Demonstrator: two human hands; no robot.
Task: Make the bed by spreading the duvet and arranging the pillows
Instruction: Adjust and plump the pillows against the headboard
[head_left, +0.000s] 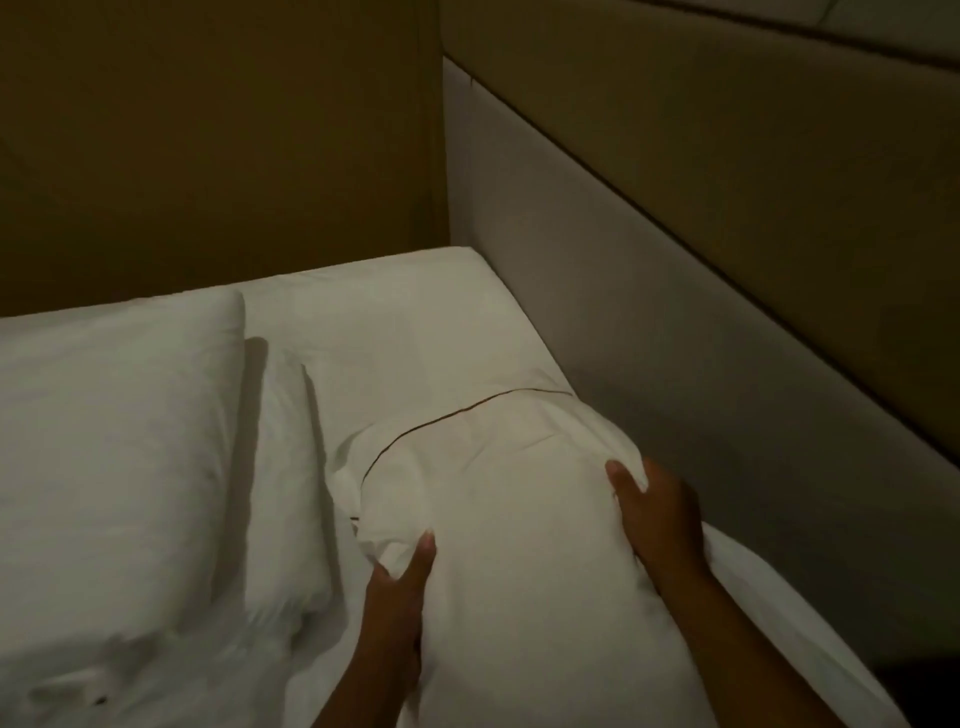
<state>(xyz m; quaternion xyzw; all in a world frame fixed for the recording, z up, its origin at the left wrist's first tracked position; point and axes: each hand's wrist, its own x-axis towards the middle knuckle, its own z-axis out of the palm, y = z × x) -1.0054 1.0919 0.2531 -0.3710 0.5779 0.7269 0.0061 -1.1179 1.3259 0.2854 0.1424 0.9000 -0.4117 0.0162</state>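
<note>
I hold a white pillow (519, 519) with a thin dark piping line across its far end, above the right side of the bed. My left hand (400, 597) grips its left edge, thumb on top. My right hand (660, 519) grips its right edge, fingers curled over the fabric. A second white pillow (114, 441) lies at the left, with another pillow (283, 467) partly hidden under it. Rumpled white duvet (130, 675) shows at the bottom left. The white sheet (405, 322) covers the mattress corner ahead.
A padded beige headboard panel (727, 260) runs along the right side of the bed. A darker brown wall panel (208, 156) stands behind the bed's far edge. The room is dim.
</note>
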